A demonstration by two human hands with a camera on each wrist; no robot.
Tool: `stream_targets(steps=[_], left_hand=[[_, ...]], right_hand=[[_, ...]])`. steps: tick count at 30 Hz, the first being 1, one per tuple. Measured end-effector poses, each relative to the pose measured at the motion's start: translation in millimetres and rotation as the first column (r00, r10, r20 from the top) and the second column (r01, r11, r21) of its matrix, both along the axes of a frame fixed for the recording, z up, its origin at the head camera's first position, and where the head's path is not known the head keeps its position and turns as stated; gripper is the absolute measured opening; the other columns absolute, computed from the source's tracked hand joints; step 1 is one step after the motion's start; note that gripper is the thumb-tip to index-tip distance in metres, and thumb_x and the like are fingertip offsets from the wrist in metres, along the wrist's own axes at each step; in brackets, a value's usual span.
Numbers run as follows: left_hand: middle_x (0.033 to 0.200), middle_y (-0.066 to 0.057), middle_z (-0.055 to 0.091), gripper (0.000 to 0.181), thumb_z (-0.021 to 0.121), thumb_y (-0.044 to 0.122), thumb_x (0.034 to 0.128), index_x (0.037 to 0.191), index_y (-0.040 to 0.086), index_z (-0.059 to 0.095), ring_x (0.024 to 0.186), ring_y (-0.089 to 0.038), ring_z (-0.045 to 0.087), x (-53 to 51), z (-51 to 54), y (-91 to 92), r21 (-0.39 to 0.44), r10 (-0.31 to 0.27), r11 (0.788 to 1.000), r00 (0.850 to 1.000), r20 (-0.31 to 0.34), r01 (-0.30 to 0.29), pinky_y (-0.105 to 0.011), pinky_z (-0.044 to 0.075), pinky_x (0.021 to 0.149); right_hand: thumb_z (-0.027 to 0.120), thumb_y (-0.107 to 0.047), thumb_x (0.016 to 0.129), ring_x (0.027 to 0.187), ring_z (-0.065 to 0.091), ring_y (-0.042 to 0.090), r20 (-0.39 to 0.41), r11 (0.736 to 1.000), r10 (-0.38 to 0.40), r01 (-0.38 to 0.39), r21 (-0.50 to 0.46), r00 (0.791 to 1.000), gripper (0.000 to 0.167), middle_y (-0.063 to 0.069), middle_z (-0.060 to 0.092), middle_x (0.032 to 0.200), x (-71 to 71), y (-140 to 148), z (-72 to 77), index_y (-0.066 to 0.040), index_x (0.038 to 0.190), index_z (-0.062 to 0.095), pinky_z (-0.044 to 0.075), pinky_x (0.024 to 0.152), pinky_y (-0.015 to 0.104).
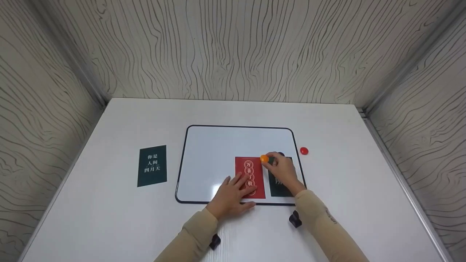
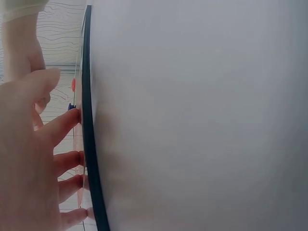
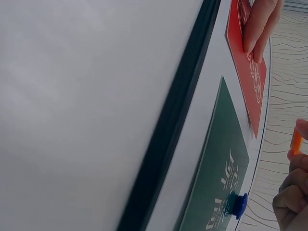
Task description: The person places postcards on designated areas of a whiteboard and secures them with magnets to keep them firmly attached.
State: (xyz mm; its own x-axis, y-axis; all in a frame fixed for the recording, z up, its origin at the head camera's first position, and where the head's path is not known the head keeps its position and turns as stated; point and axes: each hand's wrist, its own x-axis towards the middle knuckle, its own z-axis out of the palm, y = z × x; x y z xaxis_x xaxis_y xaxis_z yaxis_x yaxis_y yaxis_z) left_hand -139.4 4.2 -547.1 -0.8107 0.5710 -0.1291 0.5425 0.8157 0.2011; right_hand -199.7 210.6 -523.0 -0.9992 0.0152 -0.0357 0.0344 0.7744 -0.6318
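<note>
My left hand (image 1: 230, 196) rests with spread fingers on the lower left part of a red card (image 1: 259, 178) printed with white circled characters. The card lies on a white magnetic board (image 1: 209, 153) with a dark rim. Between thumb and finger, my right hand (image 1: 285, 170) pinches an orange round magnet (image 1: 264, 158) at the red card's upper right corner. In the right wrist view the magnet (image 3: 296, 141) is held above the board's surface. Beside the red card lies a dark green card (image 3: 219, 159), bearing a blue magnet (image 3: 239, 206); my right hand partly covers both in the head view.
A red round magnet (image 1: 304, 150) lies on the white table (image 1: 109, 218), just right of the board. Left of the board is another dark green card (image 1: 152, 166) with white characters. Wood-grain panels (image 1: 225, 51) stand around the table's back and sides.
</note>
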Motion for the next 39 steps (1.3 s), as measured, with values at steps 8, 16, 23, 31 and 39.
stream_targets(steps=[8,16,23,31,39], left_hand=[[0.162,0.003,0.027,0.061,0.044,0.063,0.0906,0.147,0.042,0.034,0.152,-0.025,0.022,-0.9,-1.0,-0.8,0.005,-0.007,1.000,1.000,0.018,0.007,-0.048,0.027,0.122],[0.162,0.002,0.027,0.061,0.044,0.063,0.0905,0.147,0.041,0.035,0.152,-0.025,0.022,-0.1,-0.2,-0.9,0.017,-0.015,1.000,1.000,0.011,0.015,-0.049,0.027,0.122],[0.161,0.003,0.028,0.061,0.045,0.063,0.0901,0.146,0.041,0.035,0.151,-0.025,0.024,-0.1,0.3,-0.7,0.015,-0.012,1.000,1.000,0.008,0.012,-0.050,0.028,0.121],[0.161,0.004,0.028,0.061,0.044,0.064,0.0899,0.146,0.042,0.035,0.152,-0.025,0.023,-0.3,0.0,0.1,0.021,-0.002,1.000,1.000,0.026,0.002,-0.050,0.026,0.122],[0.161,0.003,0.029,0.060,0.044,0.064,0.0900,0.146,0.042,0.037,0.151,-0.025,0.024,-0.5,-0.1,0.1,0.025,-0.007,1.000,1.000,0.011,0.007,-0.050,0.028,0.121]], right_hand=[[0.069,-0.027,0.088,0.059,0.046,0.011,-0.005,0.999,0.031,-0.031,-0.012,1.000,0.038,0.003,0.055,0.072,-1.7,-8,-2.4,-0.012,0.122,0.062,0.038,0.050,0.019],[0.068,-0.026,0.089,0.059,0.046,0.012,0.000,0.999,0.039,-0.039,-0.016,0.999,0.033,0.003,0.055,0.070,-1.2,-15,-3.8,-0.012,0.119,0.064,0.038,0.052,0.020],[0.067,-0.028,0.089,0.062,0.048,0.014,0.017,1.000,0.026,-0.025,-0.017,1.000,0.034,0.004,0.057,0.071,-3.3,-21,-5.5,-0.014,0.120,0.063,0.040,0.054,0.021],[0.068,-0.031,0.089,0.065,0.050,0.014,0.040,1.000,0.022,-0.022,0.007,0.999,0.037,0.004,0.060,0.076,-8.3,-26,-7.5,-0.015,0.122,0.063,0.040,0.054,0.020],[0.066,-0.030,0.090,0.067,0.050,0.014,0.064,0.998,0.054,-0.056,0.019,0.996,0.036,0.004,0.060,0.079,-16.4,-26,-4.3,-0.016,0.124,0.062,0.040,0.057,0.020]])
